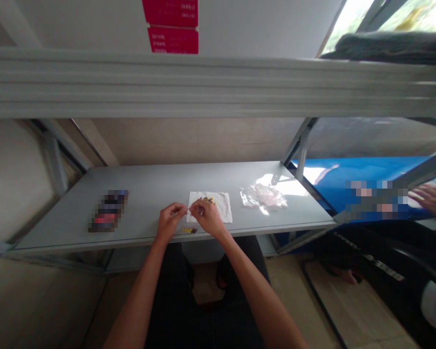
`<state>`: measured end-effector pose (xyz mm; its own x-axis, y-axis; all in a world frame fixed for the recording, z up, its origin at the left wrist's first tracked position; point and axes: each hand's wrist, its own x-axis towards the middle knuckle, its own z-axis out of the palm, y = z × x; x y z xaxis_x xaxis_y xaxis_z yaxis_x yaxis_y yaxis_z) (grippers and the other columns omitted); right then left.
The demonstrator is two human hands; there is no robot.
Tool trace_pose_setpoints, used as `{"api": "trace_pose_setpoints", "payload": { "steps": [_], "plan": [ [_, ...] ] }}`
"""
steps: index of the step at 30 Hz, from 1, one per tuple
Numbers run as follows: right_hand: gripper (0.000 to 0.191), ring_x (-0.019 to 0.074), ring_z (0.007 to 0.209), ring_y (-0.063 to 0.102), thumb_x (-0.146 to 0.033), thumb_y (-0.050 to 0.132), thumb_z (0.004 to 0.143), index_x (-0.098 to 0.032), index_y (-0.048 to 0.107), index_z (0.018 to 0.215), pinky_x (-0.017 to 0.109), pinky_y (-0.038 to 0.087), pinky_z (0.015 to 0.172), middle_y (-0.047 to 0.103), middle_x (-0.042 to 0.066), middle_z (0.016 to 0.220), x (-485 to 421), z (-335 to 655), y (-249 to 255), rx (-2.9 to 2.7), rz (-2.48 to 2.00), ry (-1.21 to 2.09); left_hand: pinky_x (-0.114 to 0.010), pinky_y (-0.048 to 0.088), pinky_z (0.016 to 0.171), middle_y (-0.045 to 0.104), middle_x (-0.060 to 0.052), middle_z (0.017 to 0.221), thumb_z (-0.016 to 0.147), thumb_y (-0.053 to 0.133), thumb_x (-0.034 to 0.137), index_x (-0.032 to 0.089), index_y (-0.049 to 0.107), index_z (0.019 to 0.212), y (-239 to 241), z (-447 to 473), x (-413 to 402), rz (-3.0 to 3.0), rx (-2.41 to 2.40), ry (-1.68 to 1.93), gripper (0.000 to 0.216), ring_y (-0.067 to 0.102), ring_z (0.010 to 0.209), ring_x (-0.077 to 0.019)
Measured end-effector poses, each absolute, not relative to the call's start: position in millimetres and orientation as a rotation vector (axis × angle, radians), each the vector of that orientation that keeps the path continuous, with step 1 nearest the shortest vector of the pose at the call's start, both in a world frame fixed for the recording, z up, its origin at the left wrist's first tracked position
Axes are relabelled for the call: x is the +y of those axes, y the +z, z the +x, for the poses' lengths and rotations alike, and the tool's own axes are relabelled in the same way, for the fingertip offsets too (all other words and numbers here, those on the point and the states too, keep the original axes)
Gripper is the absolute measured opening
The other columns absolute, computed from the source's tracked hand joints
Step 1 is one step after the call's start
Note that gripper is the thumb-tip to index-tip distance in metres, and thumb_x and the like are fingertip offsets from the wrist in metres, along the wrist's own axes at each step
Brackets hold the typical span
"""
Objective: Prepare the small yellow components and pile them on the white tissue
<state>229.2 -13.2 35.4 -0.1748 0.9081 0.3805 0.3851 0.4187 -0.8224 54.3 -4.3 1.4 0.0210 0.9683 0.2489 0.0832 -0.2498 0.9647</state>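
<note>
My left hand [170, 219] and my right hand [206, 218] meet fingertip to fingertip above the front part of the grey shelf. Both are closed in a pinch, with a tiny pale thing between them, too small to name. A white cloth [223, 206] lies flat beneath and beyond my right hand. On it rests a small heap of yellow and brown pieces [210, 199], partly hidden by that hand. Just below the gap between my hands, a small yellow and dark brown piece [189, 230] lies on the bare shelf near its front edge.
Crumpled clear plastic bags [264, 196] lie right of the cloth. At the left is a blurred dark, flat object [108, 211]. A thick grey beam [218, 87] crosses above the shelf. At the right, another person's hand [434, 198] shows near a blue surface [334, 177].
</note>
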Motion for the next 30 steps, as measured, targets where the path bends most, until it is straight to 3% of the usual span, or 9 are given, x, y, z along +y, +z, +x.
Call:
{"api": "trace_pose_setpoints", "payload": {
  "steps": [10,17,25,30],
  "plan": [
    [0.012,0.0137,0.067,0.06,-0.021,0.06,0.088,-0.02,0.069,0.08,0.024,0.042,0.066,0.07,0.001,0.075,-16.0,230.2,38.3,-1.71,-1.114,0.778,-0.025,0.046,0.071,0.066,-0.002,0.078,0.088,0.069,0.059,0.018,0.068,0.08,9.6,58.1,-6.4,1.503,1.105,1.236,0.042,0.06,0.076,-0.0169],
    [0.027,0.0124,0.058,0.053,-0.034,0.06,0.094,-0.019,0.066,0.073,0.024,0.037,0.059,0.064,0.0,0.064,-16.8,230.3,27.6,-1.623,-1.159,0.794,-0.025,0.044,0.07,0.061,0.0,0.073,0.089,0.069,0.058,0.02,0.062,0.075,9.2,58.3,-6.6,1.419,1.106,1.372,0.041,0.056,0.071,-0.0153],
    [0.021,0.0127,0.061,0.056,-0.027,0.059,0.094,-0.02,0.066,0.076,0.024,0.042,0.063,0.064,-0.001,0.066,-21.0,230.5,31.0,-1.714,-1.069,0.764,-0.027,0.047,0.074,0.068,-0.002,0.076,0.085,0.074,0.055,0.018,0.069,0.075,9.3,56.6,-7.0,1.491,1.089,1.238,0.038,0.061,0.075,-0.0174],
    [0.027,0.0142,0.066,0.06,-0.037,0.058,0.097,-0.019,0.066,0.078,0.024,0.044,0.063,0.067,0.003,0.071,-23.3,227.8,21.0,-1.62,-1.093,0.833,-0.025,0.044,0.066,0.066,-0.001,0.069,0.082,0.077,0.055,0.018,0.067,0.07,7.7,56.4,-6.9,1.423,1.118,1.299,0.04,0.057,0.066,-0.0148]
  ]
}}
